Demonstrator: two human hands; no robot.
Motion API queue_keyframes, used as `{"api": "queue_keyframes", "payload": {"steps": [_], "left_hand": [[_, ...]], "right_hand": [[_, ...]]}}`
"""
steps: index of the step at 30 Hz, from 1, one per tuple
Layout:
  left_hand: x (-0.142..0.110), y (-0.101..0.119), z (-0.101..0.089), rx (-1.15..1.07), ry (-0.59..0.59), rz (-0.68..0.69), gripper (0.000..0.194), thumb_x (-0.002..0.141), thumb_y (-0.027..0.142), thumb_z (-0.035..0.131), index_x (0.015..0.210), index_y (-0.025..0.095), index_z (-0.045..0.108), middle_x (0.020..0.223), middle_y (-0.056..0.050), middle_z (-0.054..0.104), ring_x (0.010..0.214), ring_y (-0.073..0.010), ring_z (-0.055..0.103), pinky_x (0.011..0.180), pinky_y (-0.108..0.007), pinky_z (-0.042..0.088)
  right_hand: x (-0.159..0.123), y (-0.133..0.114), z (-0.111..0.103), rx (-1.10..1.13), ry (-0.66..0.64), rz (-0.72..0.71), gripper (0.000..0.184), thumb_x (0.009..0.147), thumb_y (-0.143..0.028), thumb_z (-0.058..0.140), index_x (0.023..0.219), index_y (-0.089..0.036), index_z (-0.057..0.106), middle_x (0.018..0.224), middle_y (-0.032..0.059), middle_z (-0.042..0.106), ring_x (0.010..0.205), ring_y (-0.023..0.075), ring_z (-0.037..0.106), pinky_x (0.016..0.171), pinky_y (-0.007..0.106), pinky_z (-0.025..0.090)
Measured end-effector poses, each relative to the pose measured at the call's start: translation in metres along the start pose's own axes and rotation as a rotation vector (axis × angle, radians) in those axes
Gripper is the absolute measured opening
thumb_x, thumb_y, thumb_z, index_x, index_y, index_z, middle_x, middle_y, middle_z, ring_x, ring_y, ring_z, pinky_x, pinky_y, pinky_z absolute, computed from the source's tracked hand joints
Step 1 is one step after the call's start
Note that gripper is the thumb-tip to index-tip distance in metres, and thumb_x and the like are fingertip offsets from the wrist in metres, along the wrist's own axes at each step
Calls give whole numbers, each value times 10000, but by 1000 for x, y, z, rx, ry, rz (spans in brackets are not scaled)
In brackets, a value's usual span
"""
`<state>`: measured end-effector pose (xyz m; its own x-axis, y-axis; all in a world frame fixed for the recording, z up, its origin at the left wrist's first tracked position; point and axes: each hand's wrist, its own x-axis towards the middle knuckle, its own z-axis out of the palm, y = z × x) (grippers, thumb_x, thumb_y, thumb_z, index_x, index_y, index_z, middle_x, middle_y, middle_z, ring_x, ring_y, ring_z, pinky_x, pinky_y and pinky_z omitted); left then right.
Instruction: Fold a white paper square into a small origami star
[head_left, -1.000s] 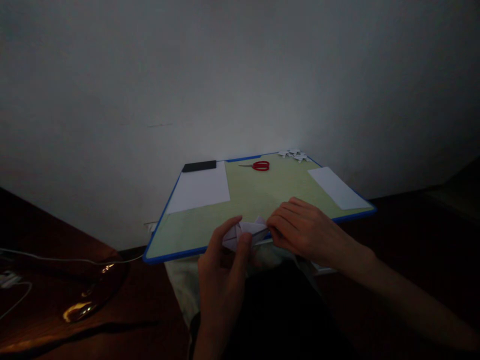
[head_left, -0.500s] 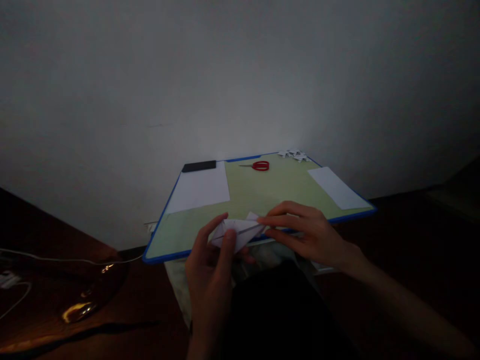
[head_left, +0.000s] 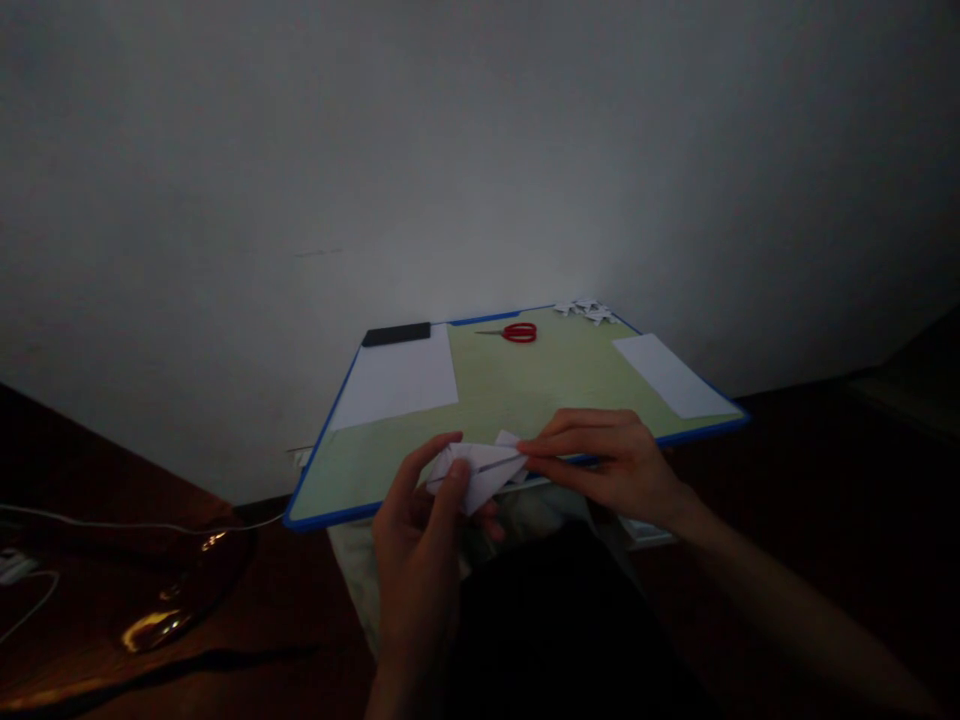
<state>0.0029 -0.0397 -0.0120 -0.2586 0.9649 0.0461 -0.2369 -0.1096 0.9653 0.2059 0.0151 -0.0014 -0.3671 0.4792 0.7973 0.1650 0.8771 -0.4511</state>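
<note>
Paper point(head_left: 480, 477), one folded piece, is pinched by two hands, left point(head_left: 427, 520) and right point(head_left: 611, 460), at the table's point(head_left: 525, 385) near edge. On the table: one scissors point(head_left: 519, 333), two flat sheets point(head_left: 401, 380), one black thing point(head_left: 396, 334).

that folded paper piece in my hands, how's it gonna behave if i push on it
The folded paper looks light and fairly stiff along its creases, since it keeps its pointed shape between the left hand and right hand. A firm push would probably crumple or open it, as a slit shows between its flaps.
</note>
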Motion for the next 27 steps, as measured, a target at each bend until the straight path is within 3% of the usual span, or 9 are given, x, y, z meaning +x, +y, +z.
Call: {"api": "queue_keyframes", "payload": {"steps": [12, 18, 23, 27], "left_hand": [[-4, 5, 8, 110, 88, 49, 513, 854, 488, 801, 1251, 174, 719, 616, 25, 681, 496, -142, 647, 520, -239, 518], [0, -3, 6, 164, 63, 81, 485, 852, 451, 816, 1255, 209, 693, 581, 40, 662, 504, -144, 639, 517, -225, 492], [-3, 1, 10, 73, 24, 92, 404, 871, 396, 803, 1204, 226, 652, 699, 25, 710, 581, -137, 669, 608, -240, 540], [-5, 3, 13, 68, 53, 122, 390, 877, 393, 800, 1191, 226, 639, 744, 18, 734, 572, -124, 668, 611, -231, 547]], "right_hand": [[-7, 2, -2, -177, -39, -162, 269, 982, -136, 705, 1229, -214, 779, 938, 65, 781, 804, 159, 701, 694, 300, 598], [-3, -2, 4, -16, 8, 9, 207, 961, -173, 745, 1147, -243, 804, 935, 53, 797, 803, 161, 744, 692, 305, 613], [-7, -4, 11, 73, 103, 249, 136, 906, -215, 815, 1037, -252, 813, 925, 30, 832, 810, 173, 771, 769, 330, 627], [-9, -7, 15, 151, 185, 398, 189, 856, -271, 866, 1032, -248, 802, 894, 17, 820, 799, 171, 754, 747, 318, 610]]}}
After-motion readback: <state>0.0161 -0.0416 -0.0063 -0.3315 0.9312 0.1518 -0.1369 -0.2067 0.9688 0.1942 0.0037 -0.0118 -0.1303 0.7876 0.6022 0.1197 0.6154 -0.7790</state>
